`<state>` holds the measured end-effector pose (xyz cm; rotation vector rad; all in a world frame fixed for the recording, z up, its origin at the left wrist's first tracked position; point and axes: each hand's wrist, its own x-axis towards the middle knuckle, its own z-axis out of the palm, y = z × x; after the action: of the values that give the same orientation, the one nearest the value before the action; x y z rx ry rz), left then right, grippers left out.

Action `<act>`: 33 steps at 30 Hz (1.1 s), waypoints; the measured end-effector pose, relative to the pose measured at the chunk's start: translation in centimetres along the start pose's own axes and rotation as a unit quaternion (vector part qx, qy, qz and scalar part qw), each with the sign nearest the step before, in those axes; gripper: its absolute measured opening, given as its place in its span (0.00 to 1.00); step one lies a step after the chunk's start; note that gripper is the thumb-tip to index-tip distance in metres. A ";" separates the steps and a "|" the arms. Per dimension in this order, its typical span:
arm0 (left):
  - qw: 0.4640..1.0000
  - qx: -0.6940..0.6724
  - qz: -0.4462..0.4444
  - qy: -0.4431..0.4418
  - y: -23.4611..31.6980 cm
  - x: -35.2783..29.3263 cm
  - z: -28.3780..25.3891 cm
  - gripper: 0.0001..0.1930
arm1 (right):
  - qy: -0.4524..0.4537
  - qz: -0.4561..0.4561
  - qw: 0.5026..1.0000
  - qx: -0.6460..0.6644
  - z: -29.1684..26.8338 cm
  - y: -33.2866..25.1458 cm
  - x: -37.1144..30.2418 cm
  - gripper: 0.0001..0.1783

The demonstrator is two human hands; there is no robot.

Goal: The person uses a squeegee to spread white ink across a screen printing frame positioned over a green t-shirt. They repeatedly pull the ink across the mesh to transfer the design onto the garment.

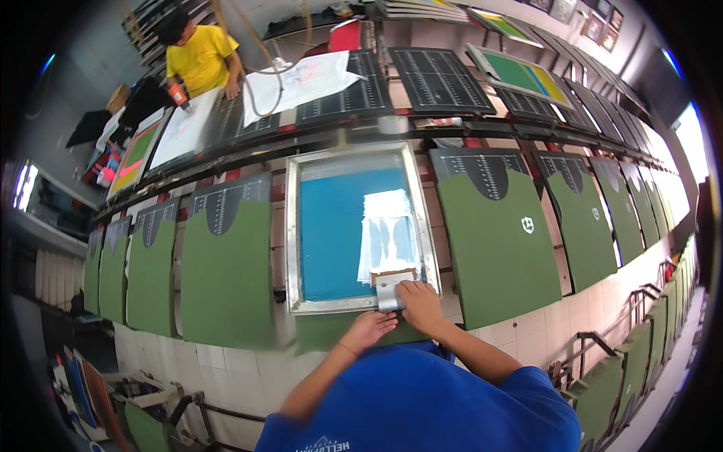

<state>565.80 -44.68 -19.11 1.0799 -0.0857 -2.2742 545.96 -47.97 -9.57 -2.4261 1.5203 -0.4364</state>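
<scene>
A screen-printing frame [292, 248] with a silvery metal rim and a blue mesh [331, 226] lies in front of me, over a green fabric piece [324, 331]. White ink [388, 207] is smeared over the mesh's right part. At the near right end of the mesh, my right hand [420, 303] is closed around a squeegee [388, 290] with a light grey holder and a brownish blade edge. My left hand [370, 329] is beside the squeegee at the frame's near edge, fingers stretched out and holding nothing; whether it touches the rim I cannot tell.
Green shirt pieces [226, 264] lie on dark marked boards on both sides; some at right [497, 248] bear a white emblem. Across a rail stand a tape roll [392, 125] and more boards [440, 79]. At far left, a person in yellow [202, 60] holds an orange heat gun [178, 96].
</scene>
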 end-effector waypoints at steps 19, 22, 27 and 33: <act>0.993 0.033 0.024 0.112 0.0 -0.1 3.1 0.18 | -0.019 0.032 0.998 -0.054 -1.7 8.6 20.8 0.11; 0.992 0.045 0.026 0.115 0.1 -0.2 3.0 0.19 | -0.033 0.031 0.997 -0.058 -1.1 7.2 18.4 0.11; 0.992 0.062 0.028 0.104 -0.1 0.1 3.1 0.23 | -0.028 0.015 0.999 -0.032 -0.9 3.4 9.2 0.12; 0.904 0.414 -0.015 0.111 2.8 -4.5 4.9 0.19 | -0.003 0.025 0.999 0.029 -0.9 -0.2 2.3 0.20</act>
<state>565.81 -45.45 -11.94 1.7484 -1.0197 -2.1371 546.75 -50.02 -8.33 -2.3380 1.5413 -0.4561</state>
